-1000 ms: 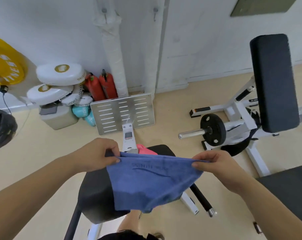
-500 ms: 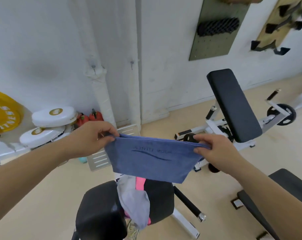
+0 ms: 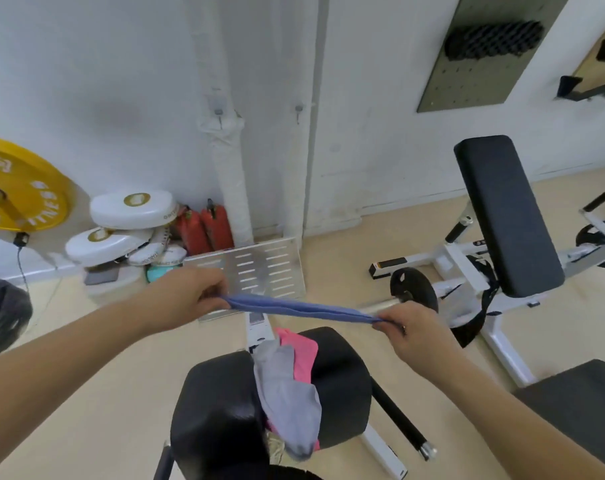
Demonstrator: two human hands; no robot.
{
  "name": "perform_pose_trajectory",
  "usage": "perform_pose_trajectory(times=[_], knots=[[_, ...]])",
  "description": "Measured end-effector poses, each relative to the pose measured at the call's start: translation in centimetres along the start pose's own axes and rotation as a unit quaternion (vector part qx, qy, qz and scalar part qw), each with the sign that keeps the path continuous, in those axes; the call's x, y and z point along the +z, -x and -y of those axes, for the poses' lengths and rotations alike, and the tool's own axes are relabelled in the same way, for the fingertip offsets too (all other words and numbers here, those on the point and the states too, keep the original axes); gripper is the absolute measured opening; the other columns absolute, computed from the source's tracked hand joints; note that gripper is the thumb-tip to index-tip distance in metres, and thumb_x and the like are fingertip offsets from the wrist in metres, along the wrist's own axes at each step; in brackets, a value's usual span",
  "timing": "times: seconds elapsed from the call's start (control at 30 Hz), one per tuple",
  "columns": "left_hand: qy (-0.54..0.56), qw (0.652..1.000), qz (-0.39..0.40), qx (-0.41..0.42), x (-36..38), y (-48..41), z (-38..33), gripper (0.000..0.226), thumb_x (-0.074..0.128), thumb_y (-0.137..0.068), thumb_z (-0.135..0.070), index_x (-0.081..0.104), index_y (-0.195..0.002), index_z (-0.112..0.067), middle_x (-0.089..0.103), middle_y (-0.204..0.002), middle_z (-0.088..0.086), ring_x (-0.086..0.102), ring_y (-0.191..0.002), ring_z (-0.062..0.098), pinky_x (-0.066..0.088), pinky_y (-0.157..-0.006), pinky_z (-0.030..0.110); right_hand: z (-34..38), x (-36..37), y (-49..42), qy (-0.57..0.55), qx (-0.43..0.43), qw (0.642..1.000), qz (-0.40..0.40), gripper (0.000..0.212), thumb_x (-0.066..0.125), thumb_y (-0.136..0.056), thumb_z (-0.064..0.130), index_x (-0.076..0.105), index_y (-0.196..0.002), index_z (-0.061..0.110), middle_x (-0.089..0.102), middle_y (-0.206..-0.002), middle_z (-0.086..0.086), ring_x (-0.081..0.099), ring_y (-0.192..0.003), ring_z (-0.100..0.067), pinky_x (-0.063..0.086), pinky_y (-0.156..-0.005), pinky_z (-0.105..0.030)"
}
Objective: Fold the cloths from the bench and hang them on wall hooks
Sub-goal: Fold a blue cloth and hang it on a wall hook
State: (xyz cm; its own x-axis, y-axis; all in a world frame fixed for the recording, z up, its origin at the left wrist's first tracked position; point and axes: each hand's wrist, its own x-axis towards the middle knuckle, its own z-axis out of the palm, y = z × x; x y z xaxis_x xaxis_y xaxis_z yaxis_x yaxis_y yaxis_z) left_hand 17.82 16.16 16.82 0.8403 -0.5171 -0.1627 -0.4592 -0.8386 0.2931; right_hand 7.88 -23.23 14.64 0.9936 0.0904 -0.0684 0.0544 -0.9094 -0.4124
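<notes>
Against the white wall [image 3: 103, 81] two small hooks were fixed, one on the wrapped pipe [image 3: 219, 111] and one just beside it on the bare plaster [image 3: 298, 109]; both were bare. Below the camera the black bench [image 3: 342, 375] carried two cloths not yet folded — a grey one [image 3: 287, 393] draped over its middle and a pink one [image 3: 301, 351] partly beneath it.

Above the bench, clear of both cloths, the blue cloth [image 3: 301, 308] was stretched between the hands as a narrow, nearly flat band, seen almost edge-on. The left hand [image 3: 186, 296] was clenched on one end, and the right hand [image 3: 415, 336] pinched the other end between thumb and fingers. The right end sat lower than the left, so the band sloped down across the view.

Judgement: the fold was in progress, with hanging to follow. To do it well, both ends should be kept level and the tension even, so the layers lie flush — a slack middle would let them slide apart. The ends should then be brought together, corner to corner, before either grip is loosened. How many layers the band held could not be told from this angle. The finished fold should be narrow enough to sit on one hook without slipping.
</notes>
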Motion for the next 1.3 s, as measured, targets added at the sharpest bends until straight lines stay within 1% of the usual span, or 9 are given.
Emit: perform_pose_trajectory(times=[0.13, 0.23, 0.47, 0.67, 0.83, 1.0, 1.13, 1.2, 1.3], knots=[[-0.007, 0.995, 0.096, -0.024, 7.2, 4.2, 1.8, 0.014, 0.071, -0.088, -0.033, 0.06, -0.087, -0.024, 0.057, -0.078, -0.015, 0.054, -0.076, 0.011, 0.032, -0.063, 0.01, -0.4, 6.7, 1.9, -0.016, 0.059, 0.99, 0.126, 0.012, 0.067, -0.094, 0.034, 0.075, -0.097, 0.026, 0.069, -0.095, 0.008, 0.06, -0.092, -0.013, 0.051, -0.084, -0.031], [0.023, 0.987, 0.154, -0.027, 12.0, 8.0, 2.0, 0.009, 0.064, -0.087, -0.027, 0.068, -0.094, -0.024, 0.068, -0.095, -0.008, 0.062, -0.09, 0.016, 0.044, -0.077, 0.022, -1.2, 10.4, 4.0, -0.027, 0.069, 0.97, 0.232, 0.012, 0.068, -0.092, 0.04, 0.071, -0.092, 0.029, 0.067, -0.09, 0.011, 0.061, -0.085, -0.01, 0.053, -0.079, -0.028], [0.118, 0.97, 0.21, -0.047, 15.2, 14.4, 1.5, 0.014, 0.057, -0.096, -0.04, 0.066, -0.095, -0.029, 0.059, -0.095, -0.015, 0.051, -0.082, -0.002, 0.038, -0.074, 0.011, -2.0, 11.1, 8.6, -0.045, 0.035, 0.934, 0.352, 0.022, 0.065, -0.088, 0.049, 0.065, -0.089, 0.026, 0.069, -0.093, 0.017, 0.063, -0.091, -0.007, 0.052, -0.081, -0.023], [0.261, 0.942, 0.167, -0.129, 14.9, 9.8, 2.2, 0.018, 0.054, -0.102, -0.027, 0.062, -0.085, -0.025, 0.061, -0.084, -0.011, 0.052, -0.072, -0.002, 0.04, -0.07, 0.012, -1.7, 11.6, 5.3, -0.208, 0.155, 0.924, 0.28, 0.012, 0.066, -0.092, 0.02, 0.065, -0.084, 0.011, 0.069, -0.086, 0.006, 0.061, -0.08, -0.009, 0.046, -0.075, -0.027], [0.424, 0.832, 0.016, -0.358, 18.7, 3.2, 4.2, 0.02, 0.059, -0.101, -0.022, 0.068, -0.086, -0.011, 0.063, -0.074, 0.001, 0.054, -0.071, 0.017, 0.043, -0.068, 0.029, -1.6, 14.1, -0.7, -0.295, 0.268, 0.903, 0.162, 0.015, 0.064, -0.097, 0.025, 0.065, -0.095, 0.01, 0.07, -0.094, -0.014, 0.067, -0.09, -0.034, 0.054, -0.075, -0.037], [0.313, 0.857, 0.06, -0.404, 23.1, -0.1, 5.9, 0.02, 0.058, -0.098, -0.018, 0.061, -0.079, -0.024, 0.064, -0.078, 0.0, 0.059, -0.08, 0.023, 0.049, -0.075, 0.031, -1.7, 17.2, -5.1, -0.255, 0.273, 0.912, 0.168, 0.011, 0.064, -0.096, 0.019, 0.065, -0.091, 0.01, 0.07, -0.091, -0.018, 0.062, -0.08, -0.025, 0.055, -0.078, -0.041], [0.242, 0.871, 0.167, -0.393, 24.6, -1.4, 7.1, 0.003, 0.06, -0.092, -0.025, 0.063, -0.094, -0.025, 0.069, -0.098, 0.0, 0.062, -0.092, 0.02, 0.05, -0.081, 0.028, -3.0, 19.4, -7.6, -0.196, 0.281, 0.92, 0.193, 0.01, 0.064, -0.095, 0.017, 0.063, -0.085, 0.015, 0.069, -0.086, -0.011, 0.063, -0.083, -0.028, 0.051, -0.077, -0.037], [0.243, 0.866, 0.215, -0.38, 25.3, -1.6, 7.3, 0.025, 0.067, -0.084, -0.028, 0.064, -0.109, -0.023, 0.069, -0.109, 0.002, 0.065, -0.099, 0.021, 0.054, -0.088, 0.031, -3.7, 20.4, -8.1, -0.164, 0.282, 0.92, 0.218, 0.002, 0.064, -0.095, 0.018, 0.064, -0.093, 0.018, 0.07, -0.095, -0.009, 0.065, -0.094, -0.03, 0.052, -0.086, -0.04], [0.237, 0.87, 0.244, -0.356, 26.2, -2.0, 7.5, 0.068, 0.069, -0.084, -0.027, 0.047, -0.148, -0.016, 0.054, -0.146, 0.005, 0.055, -0.132, 0.023, 0.042, -0.112, 0.029, -4.6, 21.6, -8.4, -0.085, 0.263, 0.921, 0.274, 0.042, 0.064, -0.095, 0.029, 0.058, -0.135, 0.015, 0.058, -0.13, -0.012, 0.063, -0.113, -0.029, 0.048, -0.099, -0.036]])
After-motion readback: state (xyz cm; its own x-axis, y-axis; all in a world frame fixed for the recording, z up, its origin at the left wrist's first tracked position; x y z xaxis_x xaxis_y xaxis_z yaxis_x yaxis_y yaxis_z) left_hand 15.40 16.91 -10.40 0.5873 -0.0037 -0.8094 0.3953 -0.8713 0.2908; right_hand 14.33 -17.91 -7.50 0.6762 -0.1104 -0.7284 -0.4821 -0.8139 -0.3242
